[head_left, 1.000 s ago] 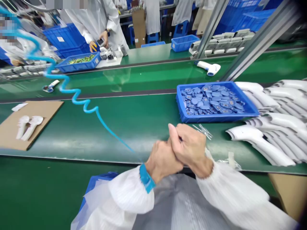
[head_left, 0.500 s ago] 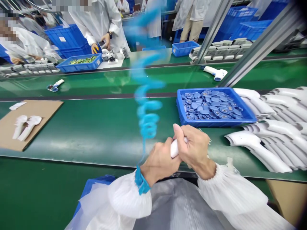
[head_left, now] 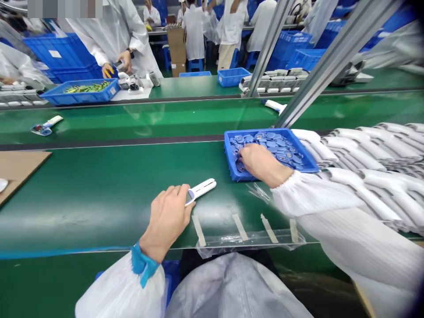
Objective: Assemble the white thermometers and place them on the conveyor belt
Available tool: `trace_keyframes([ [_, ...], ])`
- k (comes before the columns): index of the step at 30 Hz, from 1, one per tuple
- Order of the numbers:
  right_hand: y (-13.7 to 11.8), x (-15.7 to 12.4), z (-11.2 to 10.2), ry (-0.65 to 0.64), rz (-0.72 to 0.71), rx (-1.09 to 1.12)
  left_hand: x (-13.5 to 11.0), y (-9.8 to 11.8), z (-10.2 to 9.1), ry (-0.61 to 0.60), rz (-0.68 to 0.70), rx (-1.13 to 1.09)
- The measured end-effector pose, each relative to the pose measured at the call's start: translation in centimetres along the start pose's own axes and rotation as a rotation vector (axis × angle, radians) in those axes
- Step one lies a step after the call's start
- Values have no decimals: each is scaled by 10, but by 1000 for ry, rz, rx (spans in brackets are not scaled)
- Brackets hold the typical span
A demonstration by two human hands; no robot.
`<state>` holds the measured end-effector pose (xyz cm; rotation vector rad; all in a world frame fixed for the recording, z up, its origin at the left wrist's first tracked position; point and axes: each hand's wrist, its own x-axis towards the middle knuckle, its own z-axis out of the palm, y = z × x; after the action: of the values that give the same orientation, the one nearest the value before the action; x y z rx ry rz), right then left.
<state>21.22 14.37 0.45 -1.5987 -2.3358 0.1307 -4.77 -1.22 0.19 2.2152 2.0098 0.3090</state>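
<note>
My left hand point(head_left: 170, 216) is closed around one end of a white handheld casing point(head_left: 203, 189) with a bluish window near my fingers. Its slotted handle points up and right, just over the green worktop. A blue band circles my left wrist. My right hand point(head_left: 260, 161) reaches into a blue tray point(head_left: 243, 177) full of flat blue plastic parts point(head_left: 274, 143). Its fingers are curled down among the parts. The fingertips are partly hidden, so I cannot make out what they pinch.
White curved shells point(head_left: 361, 143) lie stacked to the right of the tray. Tape strips point(head_left: 240, 227) and a clear plastic bag line the front edge. A cardboard sheet point(head_left: 20, 170) lies at left. A metal post point(head_left: 318, 84) slants behind the tray. Co-workers stand beyond the belt.
My hands were together on the white piece; now they are apart. The left has moved left with the casing, and the right has gone into the blue tray. The view has shifted right.
</note>
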Motion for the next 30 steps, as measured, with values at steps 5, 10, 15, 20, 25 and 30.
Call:
trace_keyframes([
  [5,-1,-5,-24,-44,-29,-14,8,-9,-10,108,-332,-425],
  [10,-13,-45,-48,-118,77,602,9,-20,-14,146,-388,-747],
  [15,-63,-82,-33,-117,232,1031,17,16,-15,30,-116,-763],
  [20,-95,-96,-19,74,138,1092,19,46,-15,-59,3,-649],
  [25,-92,-103,-20,135,145,808,18,48,-15,-46,60,-413],
  [30,-88,-101,-26,85,22,724,19,45,-19,-98,175,-346],
])
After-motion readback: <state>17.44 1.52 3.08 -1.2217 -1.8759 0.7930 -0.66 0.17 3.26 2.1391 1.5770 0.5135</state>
